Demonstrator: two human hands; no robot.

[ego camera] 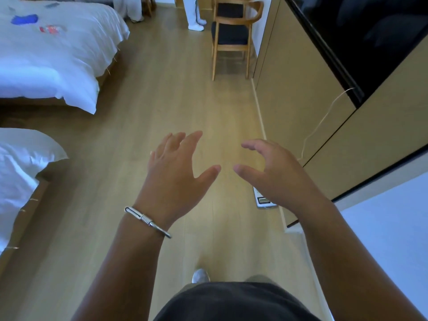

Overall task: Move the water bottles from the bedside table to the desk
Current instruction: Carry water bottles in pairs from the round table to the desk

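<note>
Spreading fingers seen on left hand (pixel 176 172) and right hand (pixel 275 174); nothing is held. Water bottles cannot be seen. Open floor (pixel 162 100) is bounded by bed edges (pixel 76 98) left, cabinet base (pixel 261 121) right, chair (pixel 231 38) ahead.

i'm over a light wooden floor (pixel 162 100) that runs ahead of me. to my left are two beds with white bedding, the farther bed (pixel 51 56) carrying a blue item (pixel 24 19) and a small red and white item (pixel 51 29) on top, the nearer bed (pixel 18 172) showing just its corner. ahead stands a wooden chair (pixel 234 35) with a dark seat, beside a beige cabinet wall (pixel 296 89). a dark screen (pixel 361 38) is mounted on that wall, with a thin white cable (pixel 324 119) hanging down from it. a white scale-like device (pixel 262 200) lies on the floor by the baseboard. another person's white-trousered legs (pixel 193 12) stand near the chair.
</note>
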